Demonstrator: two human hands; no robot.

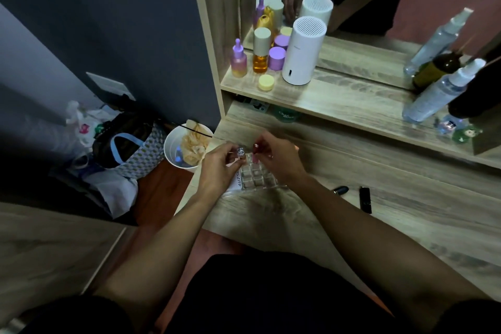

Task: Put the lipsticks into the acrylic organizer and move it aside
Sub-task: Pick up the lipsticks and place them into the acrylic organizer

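Note:
A clear acrylic organizer (254,177) with a grid of square cells sits near the left end of the wooden desk (406,211). My left hand (219,168) pinches a silver-topped lipstick (240,152) over the organizer's far left cells. My right hand (279,160) pinches a red-topped lipstick (257,148) over the far cells; its pink body reaches down into the grid. Two black lipsticks lie on the desk to the right, one rounded (341,190) and one square (365,199).
A shelf above the desk carries a white cylinder device (303,51), small coloured bottles (261,54), a yellow jar (266,82) and spray bottles (439,92) before a mirror. Left of the desk, a white bin (173,154) and bags stand on the floor.

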